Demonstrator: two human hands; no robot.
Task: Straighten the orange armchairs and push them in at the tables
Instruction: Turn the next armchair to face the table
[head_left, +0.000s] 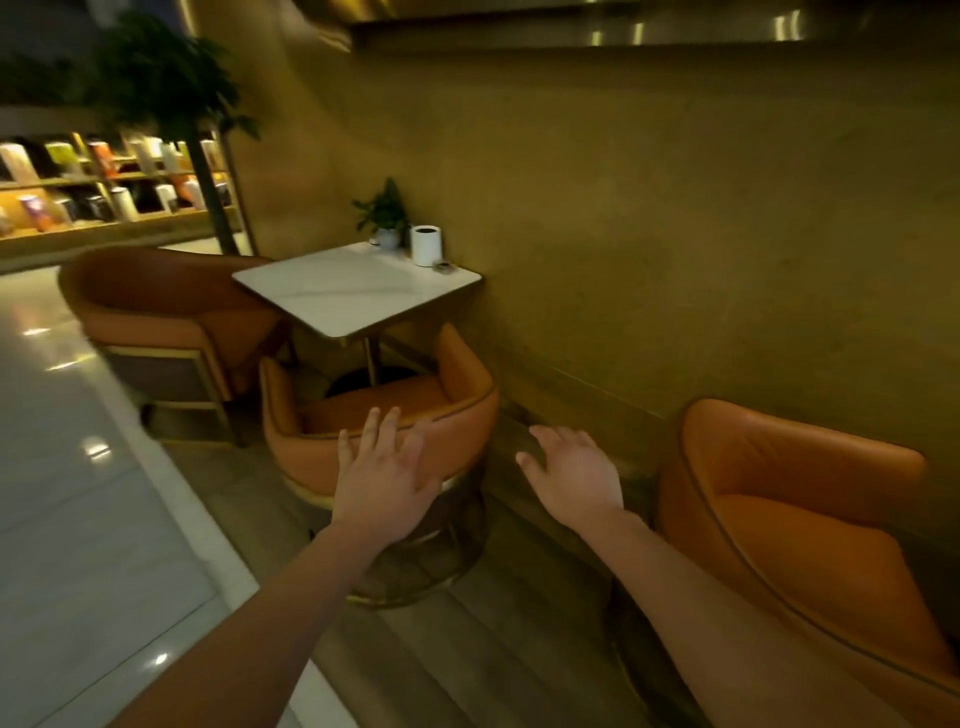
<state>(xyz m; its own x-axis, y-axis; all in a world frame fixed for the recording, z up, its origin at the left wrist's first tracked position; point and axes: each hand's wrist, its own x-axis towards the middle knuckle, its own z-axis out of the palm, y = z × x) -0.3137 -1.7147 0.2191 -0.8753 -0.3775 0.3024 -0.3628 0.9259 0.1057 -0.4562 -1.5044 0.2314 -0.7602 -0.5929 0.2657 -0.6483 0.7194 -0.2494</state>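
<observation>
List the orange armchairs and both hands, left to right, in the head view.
Far-left orange leather armchair → left hand on the back of the middle orange armchair → right hand → near-right orange armchair.

Dim, warm yellow-brown cast overall. Brightest area is the lit shelf (104, 182) at far left, blown out a bit, items there soft. Glossy floor (62, 415) at left shows small white glare spots and streaks from lights overhead. Table (358, 291) top catches pale sheen w/ faint reflections. Metal strip (623, 26) along top edge has smeared highlights. Motion blur throughout, worst on tree (166, 88) and top left corner. Wide-angle bending: wall and floor lines curve toward edges. Under table is deep shadow.
</observation>
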